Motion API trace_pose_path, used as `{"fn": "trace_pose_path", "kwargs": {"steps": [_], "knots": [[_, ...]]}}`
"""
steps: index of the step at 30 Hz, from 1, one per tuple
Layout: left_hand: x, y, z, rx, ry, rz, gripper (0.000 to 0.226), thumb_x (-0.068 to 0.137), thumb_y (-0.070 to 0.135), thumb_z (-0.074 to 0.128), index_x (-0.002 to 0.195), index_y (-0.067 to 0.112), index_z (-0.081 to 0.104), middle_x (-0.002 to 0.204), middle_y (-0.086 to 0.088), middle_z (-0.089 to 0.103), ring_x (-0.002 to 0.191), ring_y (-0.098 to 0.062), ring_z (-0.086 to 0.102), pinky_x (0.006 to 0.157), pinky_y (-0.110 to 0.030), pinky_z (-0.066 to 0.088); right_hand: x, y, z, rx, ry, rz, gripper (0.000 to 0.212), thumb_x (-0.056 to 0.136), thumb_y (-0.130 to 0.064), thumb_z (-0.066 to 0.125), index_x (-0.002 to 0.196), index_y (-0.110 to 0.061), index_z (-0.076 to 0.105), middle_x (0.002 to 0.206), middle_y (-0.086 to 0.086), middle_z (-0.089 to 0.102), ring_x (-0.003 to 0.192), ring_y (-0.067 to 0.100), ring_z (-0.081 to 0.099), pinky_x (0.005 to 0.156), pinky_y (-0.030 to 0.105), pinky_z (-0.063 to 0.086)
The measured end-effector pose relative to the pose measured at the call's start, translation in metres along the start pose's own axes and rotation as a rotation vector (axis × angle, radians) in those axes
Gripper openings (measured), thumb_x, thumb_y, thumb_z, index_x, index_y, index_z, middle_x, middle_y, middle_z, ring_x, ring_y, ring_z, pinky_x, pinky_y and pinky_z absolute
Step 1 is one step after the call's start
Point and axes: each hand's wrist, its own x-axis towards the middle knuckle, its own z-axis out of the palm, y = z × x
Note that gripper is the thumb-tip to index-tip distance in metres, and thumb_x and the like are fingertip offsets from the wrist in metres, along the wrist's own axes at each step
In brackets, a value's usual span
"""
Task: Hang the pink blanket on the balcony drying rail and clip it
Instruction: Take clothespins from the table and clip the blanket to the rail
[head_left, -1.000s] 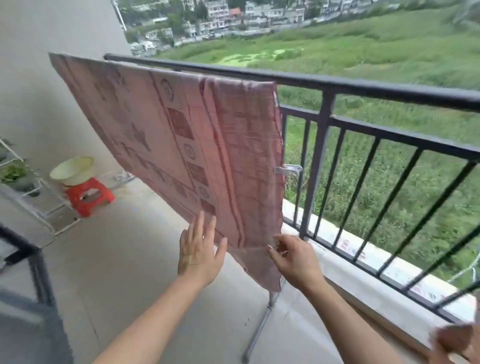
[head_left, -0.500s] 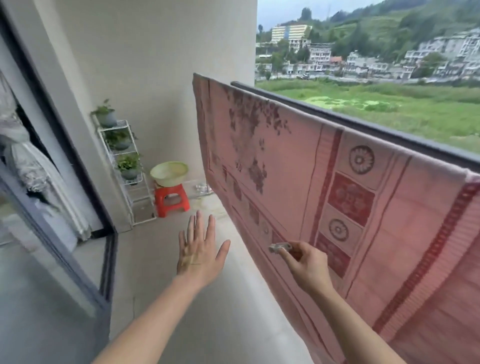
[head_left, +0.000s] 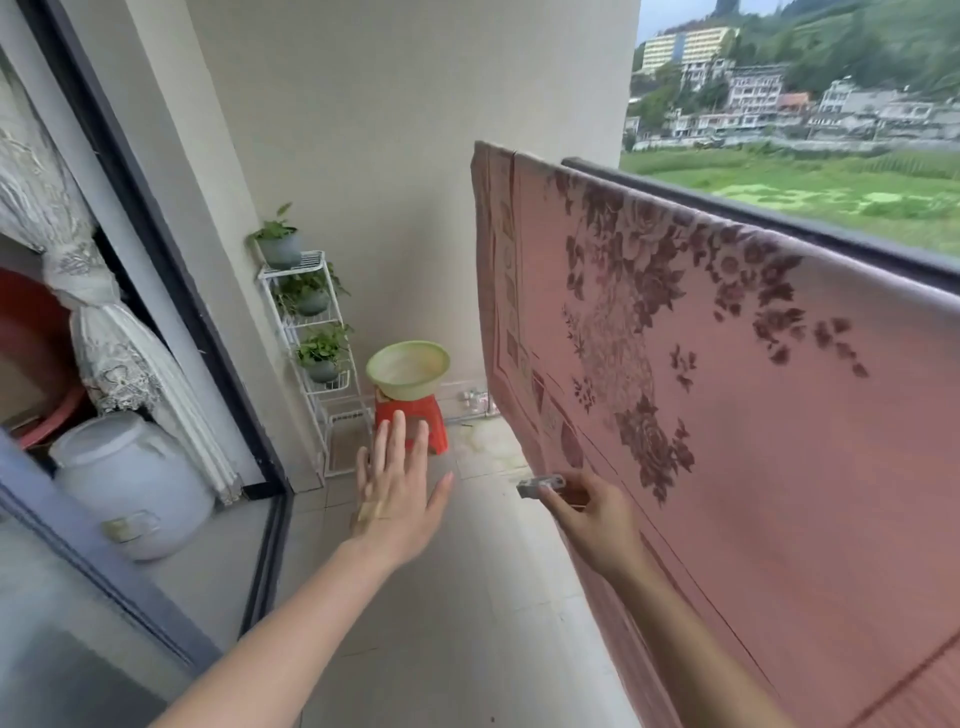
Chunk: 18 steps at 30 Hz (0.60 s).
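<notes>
The pink blanket, with dark red flowers and a banded border, hangs draped over the dark balcony rail along the right side. My right hand is beside the blanket's lower front face and pinches a small grey metal clip between thumb and fingers. My left hand is held out flat over the floor with fingers spread, touching nothing, well left of the blanket.
A white wire plant stand with three potted plants stands in the far corner. Beside it a green basin sits on a red stool. A dark sliding door frame and a white jar are at left.
My view has swung left along the rail, from the blanket's right end toward its left end. My right hand now carries the clip; my left hand stays flat and spread.
</notes>
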Motion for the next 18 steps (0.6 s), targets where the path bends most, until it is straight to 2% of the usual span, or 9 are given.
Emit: {"fn": "trace_pose_path", "kwargs": {"steps": [3,6,9,11,14,16,18], "knots": [[0.077,-0.013,0.010,0.003,-0.006,-0.032,0.073,0.096,0.062,0.015,0.156,0.024,-0.001,0.162,-0.005,-0.018,0.148,-0.021,-0.019,0.119,-0.053,0.001,0.097,0.007,0.017,0.008,-0.032,0.005,0.006,0.088,-0.033,0.071,0.088,-0.029,0.076,0.092,-0.018,0.076,0.088,0.006,0.071,0.080,0.037,0.059],[0.148,-0.035,0.011,0.036,0.016,-0.069,0.075,0.094,0.065,0.009,0.156,0.023,0.002,0.162,-0.006,-0.015,0.148,-0.022,-0.017,0.120,-0.053,0.003,0.190,0.001,0.039,0.011,-0.035,-0.015,0.015,0.084,-0.041,0.070,0.091,-0.028,0.075,0.094,-0.015,0.076,0.089,0.010,0.070,0.080,0.039,0.058],[0.206,-0.064,0.014,0.052,0.040,-0.102,0.074,0.095,0.065,0.009,0.156,0.023,0.000,0.162,-0.006,-0.017,0.148,-0.022,-0.018,0.120,-0.051,0.002,0.270,-0.004,0.075,-0.014,-0.076,-0.034,0.030,0.082,-0.049,0.068,0.101,-0.027,0.075,0.096,-0.012,0.076,0.087,0.004,0.069,0.082,0.035,0.057],[0.244,-0.087,0.022,0.055,0.051,-0.123,0.074,0.096,0.064,0.011,0.156,0.023,-0.001,0.161,-0.006,-0.019,0.148,-0.022,-0.018,0.120,-0.050,0.002,0.318,-0.005,0.104,-0.009,-0.085,-0.028,0.036,0.074,-0.058,0.066,0.099,-0.032,0.074,0.092,-0.014,0.075,0.084,-0.001,0.068,0.080,0.029,0.055],[0.307,-0.124,0.044,0.059,0.052,-0.156,0.074,0.096,0.063,0.011,0.156,0.022,-0.001,0.162,-0.007,-0.018,0.148,-0.023,-0.017,0.120,-0.051,0.003,0.390,0.002,0.149,-0.006,-0.099,-0.016,0.020,0.067,-0.063,0.066,0.081,-0.050,0.069,0.084,-0.019,0.073,0.082,-0.005,0.067,0.078,0.023,0.053],[0.357,-0.150,0.063,0.046,0.048,-0.168,0.074,0.096,0.062,0.011,0.156,0.022,-0.002,0.161,-0.007,-0.019,0.148,-0.023,-0.017,0.120,-0.052,0.003,0.438,0.010,0.178,-0.009,-0.107,-0.032,0.013,0.066,-0.063,0.065,0.079,-0.065,0.063,0.084,-0.028,0.070,0.082,-0.006,0.066,0.075,0.017,0.051],[0.414,-0.176,0.082,0.027,0.043,-0.174,0.074,0.096,0.062,0.012,0.156,0.021,-0.002,0.161,-0.007,-0.020,0.148,-0.023,-0.018,0.120,-0.052,0.002,0.491,0.017,0.205,-0.008,-0.086,-0.032,0.010,0.066,-0.062,0.066,0.075,-0.065,0.064,0.083,-0.033,0.068,0.080,-0.007,0.066,0.072,0.010,0.049]]}}
